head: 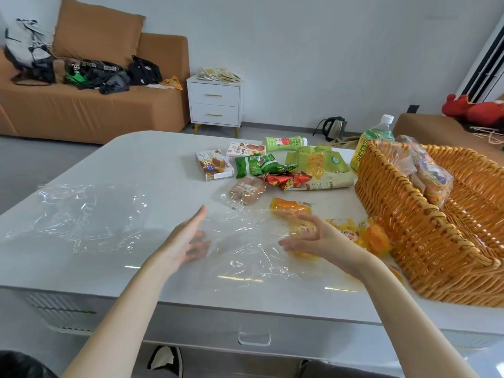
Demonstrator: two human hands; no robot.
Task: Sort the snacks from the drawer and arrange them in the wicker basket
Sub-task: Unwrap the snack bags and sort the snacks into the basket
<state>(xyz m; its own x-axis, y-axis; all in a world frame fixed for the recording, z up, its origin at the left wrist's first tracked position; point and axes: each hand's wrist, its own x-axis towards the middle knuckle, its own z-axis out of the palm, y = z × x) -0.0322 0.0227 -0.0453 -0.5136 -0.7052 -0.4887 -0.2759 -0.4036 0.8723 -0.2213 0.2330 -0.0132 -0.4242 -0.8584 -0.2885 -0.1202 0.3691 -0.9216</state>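
Where the nearest snack lies: the yellow packet (290, 207) is flat on the table (136, 159), right of centre, just beyond the right hand (319, 238) and near the wicker basket (395, 214).
Handling (judged): light and soft, with a crinkly film wrapper; probably slippery and easily crushed, so best taken across its middle with a gentle pinch, not by a sealed end.
Neighbouring snacks: more yellow packets (365, 237) lie against the basket's near wall; bagged pastries (425, 170) already stand inside it.
Right grip: fingers loosely curled, thumb raised, palm turned leftward; nothing plainly pinched. Whether the fingertips touch the wrapper beneath cannot be told.
Left hand (185, 241): grip spread, fingers straight and blurred, palm turned rightward, above the clear film (245, 255) spread on the table.
Forearms: both enter from the lower edge and converge toward the centre.
Unsorted remainder: green packets (251, 165), red packets (289, 181) and boxes (214, 165) sit upper centre, well apart from both hands.
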